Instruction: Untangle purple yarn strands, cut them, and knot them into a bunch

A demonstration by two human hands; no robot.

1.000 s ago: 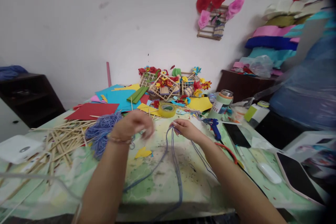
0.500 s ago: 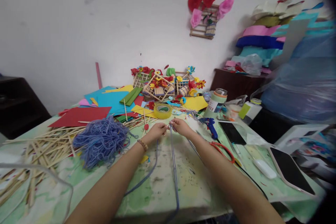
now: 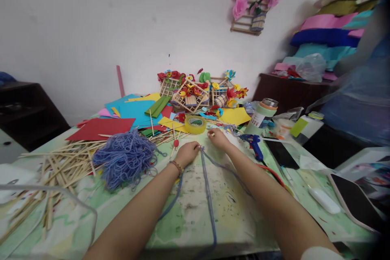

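Wooden sticks scattered far left on counter, blue yarn tangle beside. Left hand closed, pinching yarn strands at top; strands run back toward counter edge. Right hand curled by tape roll, grip unclear. Risk: loose strands snagging the tangle or slipping the pinch.

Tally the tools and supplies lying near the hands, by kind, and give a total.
Yarn pile: 1
Tape roll: 1
Glue gun: 1
Red-handled scissors: 1
Total: 4
The left hand and right hand both pinch the yarn strands.
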